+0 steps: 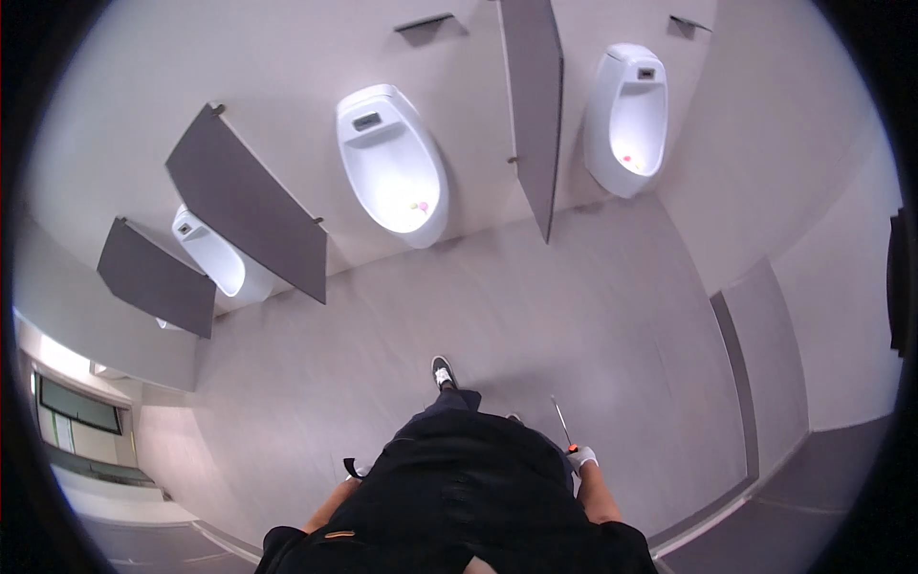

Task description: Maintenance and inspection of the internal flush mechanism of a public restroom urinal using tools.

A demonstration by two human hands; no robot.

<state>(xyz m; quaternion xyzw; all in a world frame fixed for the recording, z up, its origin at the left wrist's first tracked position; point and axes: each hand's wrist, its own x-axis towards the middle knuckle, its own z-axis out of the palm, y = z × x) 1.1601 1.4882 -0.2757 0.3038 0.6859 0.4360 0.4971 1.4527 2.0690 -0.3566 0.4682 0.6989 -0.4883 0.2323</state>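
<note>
My right hand [582,459], in a white glove, hangs beside my right hip. It is closed around the orange and black handle of what looks like a long screwdriver [562,421], whose thin metal shaft points forward and slightly left over the floor. My left hand [360,472] is low at my left side, mostly hidden by my dark clothing. Only a bit of white glove shows there, next to a black curved piece [350,467] like a hook or strap. Its fingers are hidden, so I cannot tell if it grips that piece.
White urinals line the wall ahead: one in the middle [394,172], one at the right [627,124], one at the left [215,258]. Grey partitions [251,206] jut out between them. A raised ledge [741,383] runs along the right. Grey floor [382,325] surrounds my shoe [442,372].
</note>
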